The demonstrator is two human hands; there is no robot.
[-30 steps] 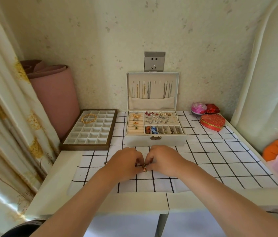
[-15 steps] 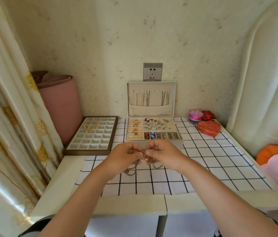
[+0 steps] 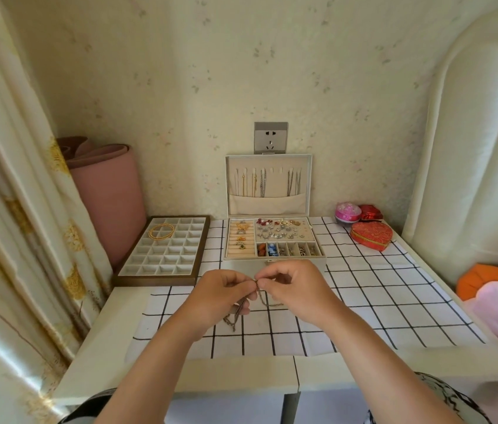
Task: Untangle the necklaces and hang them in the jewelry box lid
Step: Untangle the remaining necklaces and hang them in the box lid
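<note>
A thin dark necklace chain [image 3: 261,296] hangs between my two hands above the checked cloth. My left hand [image 3: 221,296] pinches the chain, and a tangled loop of it dangles below the fingers toward the cloth. My right hand [image 3: 295,289] pinches the chain's upper end right beside the left fingertips. Behind them stands the white jewelry box [image 3: 318,261], open, its upright lid [image 3: 307,175] holding several chains on hooks above a pocket.
A brown compartment tray [image 3: 137,278] with gold bangles [image 3: 161,231] lies left of the box. A red heart-shaped box [image 3: 370,235] and two small round tins sit at the right. A pink rolled mat leans in the left corner. The checked cloth [image 3: 379,304] covers the white table.
My hands have lifted off the cloth with the chain, and its loops now hang below them. The camera has tilted up a little.
</note>
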